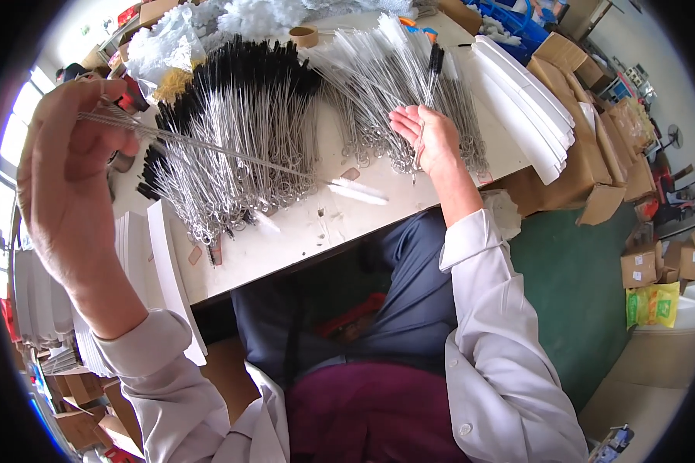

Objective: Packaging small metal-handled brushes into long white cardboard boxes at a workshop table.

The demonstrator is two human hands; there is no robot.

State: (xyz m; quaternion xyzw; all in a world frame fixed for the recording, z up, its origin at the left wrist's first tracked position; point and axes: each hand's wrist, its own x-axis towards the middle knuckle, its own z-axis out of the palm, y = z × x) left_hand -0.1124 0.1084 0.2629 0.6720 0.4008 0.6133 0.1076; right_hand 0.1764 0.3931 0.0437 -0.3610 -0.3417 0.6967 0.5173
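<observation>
My left hand (73, 170) is raised at the left, its fingers curled around the twisted wire handles of thin wire brushes. The handles slant down to the right, toward white bristle ends (359, 192) above the table's front part. My right hand (432, 140) is over the right-hand pile, fingers partly extended, with a black-bristled wire brush (436, 60) standing up from it. A wire end shows below its palm. Between my hands lies a big pile of black-tipped wire brushes (243, 123) with looped ends toward me. White-bristled wire brushes (355, 85) lie to its right.
The white table (247, 266) has folded white card strips (525, 108) at its right end and more white strips (170, 262) at its left edge. Behind the piles are a tape roll (304, 36) and fluffy pale material (185, 38). Cardboard boxes (571, 147) stand at the right.
</observation>
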